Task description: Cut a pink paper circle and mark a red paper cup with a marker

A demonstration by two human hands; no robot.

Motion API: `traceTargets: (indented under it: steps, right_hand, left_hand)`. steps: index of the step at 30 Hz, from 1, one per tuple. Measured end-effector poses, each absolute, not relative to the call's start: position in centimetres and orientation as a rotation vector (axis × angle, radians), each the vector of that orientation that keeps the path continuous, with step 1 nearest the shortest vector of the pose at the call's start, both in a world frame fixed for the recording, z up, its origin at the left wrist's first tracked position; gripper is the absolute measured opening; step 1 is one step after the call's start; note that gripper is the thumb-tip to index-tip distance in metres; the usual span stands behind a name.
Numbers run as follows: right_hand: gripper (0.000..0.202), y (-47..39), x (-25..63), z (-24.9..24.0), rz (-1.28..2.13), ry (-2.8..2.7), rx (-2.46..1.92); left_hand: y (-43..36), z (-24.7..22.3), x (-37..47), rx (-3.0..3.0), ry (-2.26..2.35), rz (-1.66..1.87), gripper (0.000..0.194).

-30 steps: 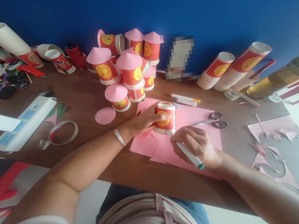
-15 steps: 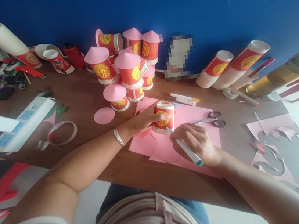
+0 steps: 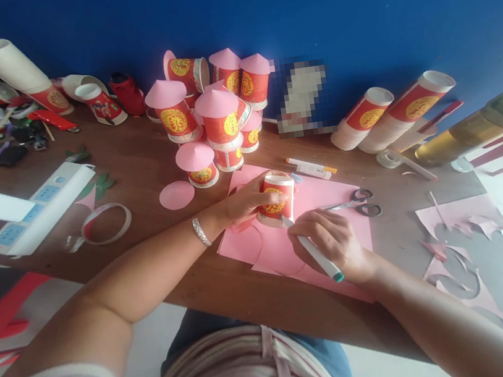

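My left hand [image 3: 250,200] is wrapped round a red paper cup [image 3: 276,200] with a gold emblem, holding it bottom-up above pink paper sheets [image 3: 333,233]. In my right hand [image 3: 328,237] is a white marker [image 3: 316,256] with a green end; its tip meets the white band at the cup's lower edge. Just right of the cup, scissors [image 3: 360,201] lie on the pink paper. Behind my hands stand several red cups with pink cone tops, such as this roofed cup [image 3: 219,118]. A pink paper disc [image 3: 177,195] lies left of the sheets.
Two stacks of cups [image 3: 370,115] lean at the back right near a tape roll [image 3: 388,159]. Paper scraps [image 3: 460,277] lie at the right. A power strip [image 3: 39,209] and a ring of tape [image 3: 107,224] are on the left. Another marker [image 3: 309,166] lies behind the cup.
The view has shifted very slightly. Both hands, the cup and the marker stay almost in the same place.
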State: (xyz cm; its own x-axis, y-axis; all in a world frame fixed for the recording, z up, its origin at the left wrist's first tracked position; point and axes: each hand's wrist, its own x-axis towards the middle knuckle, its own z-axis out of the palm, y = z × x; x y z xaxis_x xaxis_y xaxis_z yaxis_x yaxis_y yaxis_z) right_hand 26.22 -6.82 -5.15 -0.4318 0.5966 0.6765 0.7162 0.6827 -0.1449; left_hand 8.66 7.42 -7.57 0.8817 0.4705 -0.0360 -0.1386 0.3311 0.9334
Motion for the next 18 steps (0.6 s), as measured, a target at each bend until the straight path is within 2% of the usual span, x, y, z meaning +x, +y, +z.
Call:
traceTargets:
  steps: [12,18]
  right_hand:
    - [0.02,-6.5,26.55,-5.16,-0.239,-2.15,-0.995]
    - [0.024,-6.58,26.48,-5.28,-0.265,-2.128,-1.012]
  left_hand:
    - [7.38,-7.2,8.57,1.156,0.318,0.412,0.047]
    - [7.49,-7.62,8.58,1.124,0.283,0.387,0.04]
